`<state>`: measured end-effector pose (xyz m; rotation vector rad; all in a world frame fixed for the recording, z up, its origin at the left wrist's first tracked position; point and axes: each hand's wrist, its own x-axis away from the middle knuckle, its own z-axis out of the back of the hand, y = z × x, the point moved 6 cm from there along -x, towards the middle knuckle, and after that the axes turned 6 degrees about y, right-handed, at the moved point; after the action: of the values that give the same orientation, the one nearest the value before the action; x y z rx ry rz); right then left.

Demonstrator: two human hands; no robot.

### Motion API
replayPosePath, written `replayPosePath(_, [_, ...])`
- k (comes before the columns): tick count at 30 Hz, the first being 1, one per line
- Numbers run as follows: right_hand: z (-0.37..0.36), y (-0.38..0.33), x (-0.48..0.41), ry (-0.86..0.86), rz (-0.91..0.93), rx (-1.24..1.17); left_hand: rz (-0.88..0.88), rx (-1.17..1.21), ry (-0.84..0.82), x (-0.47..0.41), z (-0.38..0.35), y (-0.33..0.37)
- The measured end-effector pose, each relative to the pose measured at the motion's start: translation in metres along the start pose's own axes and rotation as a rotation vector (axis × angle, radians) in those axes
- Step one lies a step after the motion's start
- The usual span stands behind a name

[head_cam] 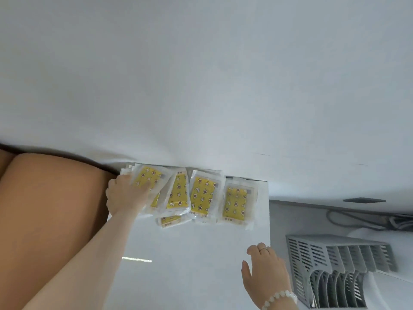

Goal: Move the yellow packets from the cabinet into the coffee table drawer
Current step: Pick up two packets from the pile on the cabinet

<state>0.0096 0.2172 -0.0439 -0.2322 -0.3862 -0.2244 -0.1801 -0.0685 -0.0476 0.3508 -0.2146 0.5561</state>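
The white cabinet shelf [190, 253] carries everything. A tan panel [49, 209] stands at its left and a grey slotted rack [335, 260] sits off its right edge. The yellow packets [201, 198] lie in a loose, overlapping row against the back wall, none of them in the drawer yet (which is out of view).

The left hand [127, 195] rests on the leftmost packets with its fingers laid flat; I cannot tell where its thumb sits. The right hand [263, 271] hovers spread and empty near the shelf's front right corner.

The slick wrappers are the likely risk. A one-handed scoop could fan the stack, sliding packets behind the panel or off the front. One small packet [171, 220], half buried, could easily be missed.
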Motion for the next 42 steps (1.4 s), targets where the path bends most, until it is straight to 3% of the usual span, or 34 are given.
replayPosePath(3, [-0.019, -0.009, -0.007, 0.078, 0.025, -0.127, 0.087, 0.043, -0.042, -0.02, -0.014, -0.016])
replayPosePath(10, [-0.043, -0.016, -0.01, 0.054, -0.095, -0.349, 0.109, -0.001, -0.004, -0.016, -0.026, -0.011])
replayPosePath(19, [-0.032, -0.034, -0.031, 0.046, -0.21, -0.531, -0.005, -0.191, 0.103, -0.007, -0.019, 0.004])
replayPosePath(23, [-0.025, -0.045, -0.047, 0.015, -0.308, -0.726, 0.072, 0.122, -0.034, -0.006, -0.019, 0.0])
replayPosePath(27, [-0.022, -0.057, -0.061, -0.052, -0.452, -0.925, 0.122, 0.543, -0.048, 0.013, -0.007, -0.001])
replayPosePath(31, [-0.018, -0.077, -0.077, -0.178, -0.649, -1.362, 0.142, 0.851, -0.146, 0.058, -0.004, 0.017])
replayPosePath(36, [-0.002, -0.1, -0.082, -0.419, -0.601, -1.775, 0.179, 0.937, -0.405, 0.111, -0.029, 0.042])
replayPosePath(38, [-0.001, -0.096, -0.078, -0.48, -0.59, -1.796, 0.19, 0.957, -0.456, 0.124, -0.039, 0.045])
replayPosePath(42, [-0.021, -0.078, -0.071, -0.408, -0.665, -1.65, 0.158, 0.81, -0.43, 0.135, -0.06, 0.038])
